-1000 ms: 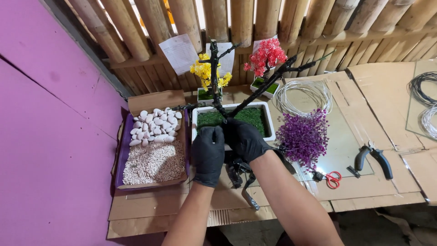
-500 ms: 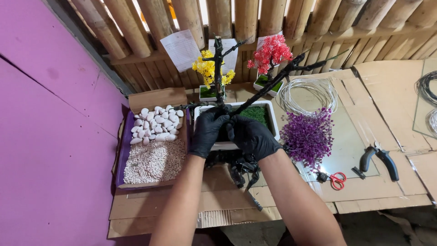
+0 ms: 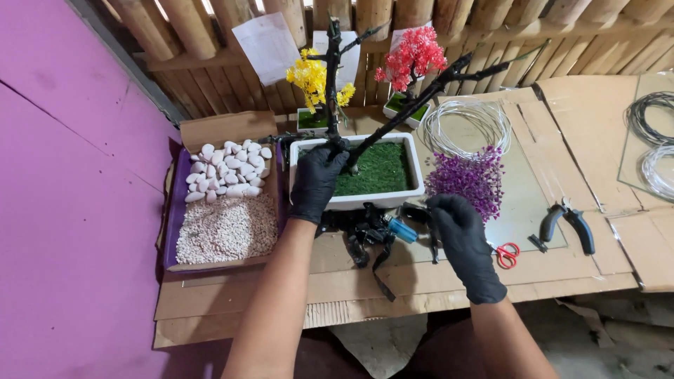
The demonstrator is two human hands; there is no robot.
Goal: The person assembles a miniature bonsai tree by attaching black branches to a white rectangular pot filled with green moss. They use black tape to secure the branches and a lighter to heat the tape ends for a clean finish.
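Observation:
Both my hands wear black gloves. My left hand (image 3: 316,179) grips the base of a bare black tree trunk (image 3: 331,84) that stands in a white rectangular pot (image 3: 379,200) filled with green moss. A second black branch (image 3: 421,98) leans to the right from the same base. My right hand (image 3: 460,231) is lower, in front of the pot, closed on a small tool with a blue body (image 3: 402,229). Black tape scraps (image 3: 365,242) lie on the cardboard between my hands.
A cardboard box (image 3: 225,210) at the left holds white pebbles and fine gravel. Purple flower sprigs (image 3: 467,179), a wire coil (image 3: 463,123), red scissors (image 3: 507,254) and pliers (image 3: 569,223) lie to the right. Small yellow (image 3: 316,81) and red (image 3: 414,56) potted trees stand behind.
My right hand has left the pot and dropped toward me, taking hold of the blue tool. My left hand stays at the trunk's base.

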